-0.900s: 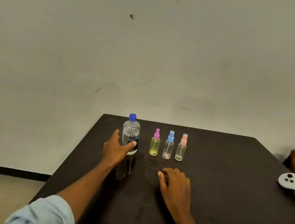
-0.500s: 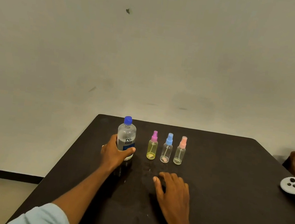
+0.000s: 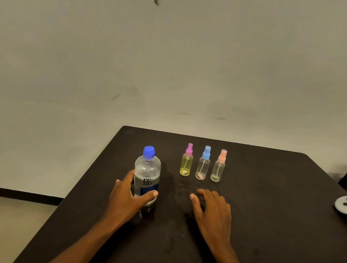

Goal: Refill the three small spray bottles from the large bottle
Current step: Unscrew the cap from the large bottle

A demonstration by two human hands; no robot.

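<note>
Dark table (image 3: 265,228) used as work surface. The large bottle (image 3: 147,176) is held upright toward its left side, gripped at label height by the left hand (image 3: 127,199), thumb across the front and fingers curled behind, presumably to steady it for uncapping. The right hand (image 3: 213,211) is laid flat and relaxed on the table, nothing held, just in front of the 3 small spray bottles (image 3: 203,167), which are lined up upright and capped, apparently for filling in turn. The blue cap (image 3: 149,152) is noted in place; pouring is judged not begun.
</note>
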